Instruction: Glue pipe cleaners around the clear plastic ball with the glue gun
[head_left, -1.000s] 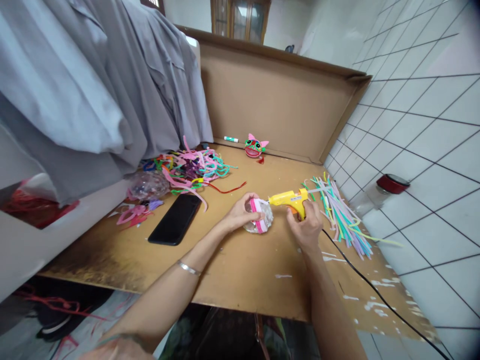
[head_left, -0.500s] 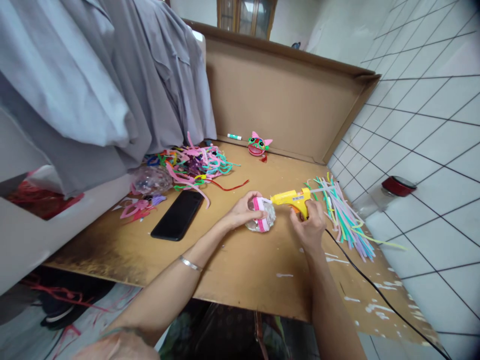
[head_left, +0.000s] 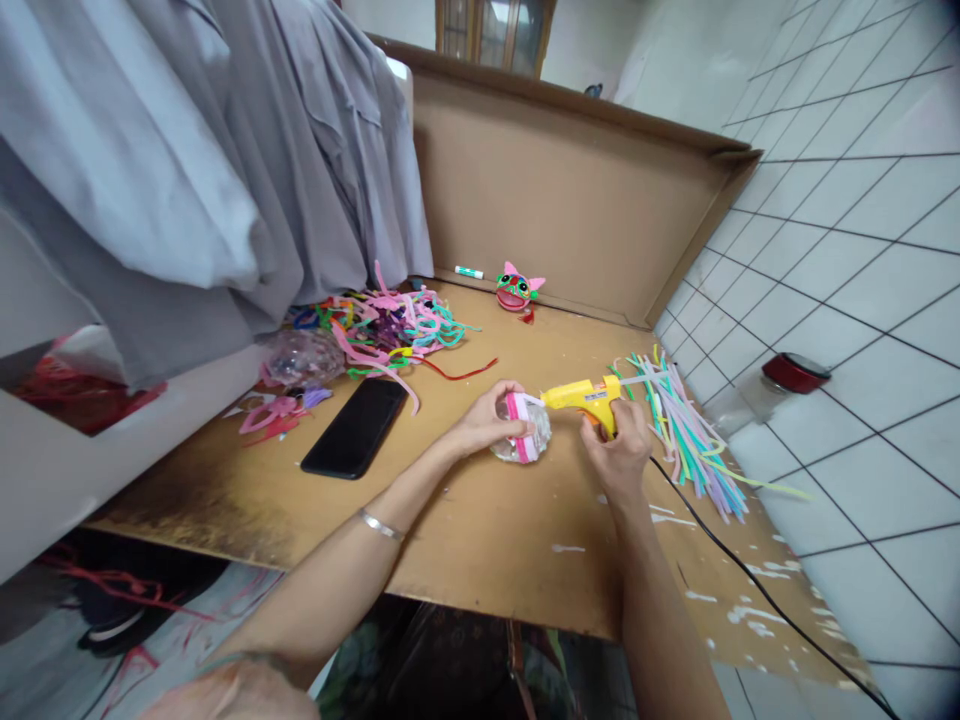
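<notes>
My left hand (head_left: 491, 418) is closed round a small clear plastic cup-like piece (head_left: 538, 440) with pink and white pipe cleaner bands round it. A yellow hot glue gun (head_left: 574, 395) is gripped in my right hand (head_left: 621, 445), fingers wrapped on its handle and trigger. The gun's nozzle points left and meets or nearly meets the upper right rim of the plastic piece. A pale glue stick (head_left: 643, 379) sticks out of the gun's back.
A black phone (head_left: 356, 430) lies left of my hands. Behind it sits a tangled pile of pipe cleaners (head_left: 405, 325). At right are straight pipe cleaners (head_left: 690, 440), a red-lidded jar (head_left: 780, 385) and the black cord (head_left: 735, 560). A decorated animal face (head_left: 516, 290) stands at the back.
Almost nothing differs. Both hands, the plastic piece and the glue gun keep their places; the view has shifted very slightly.
</notes>
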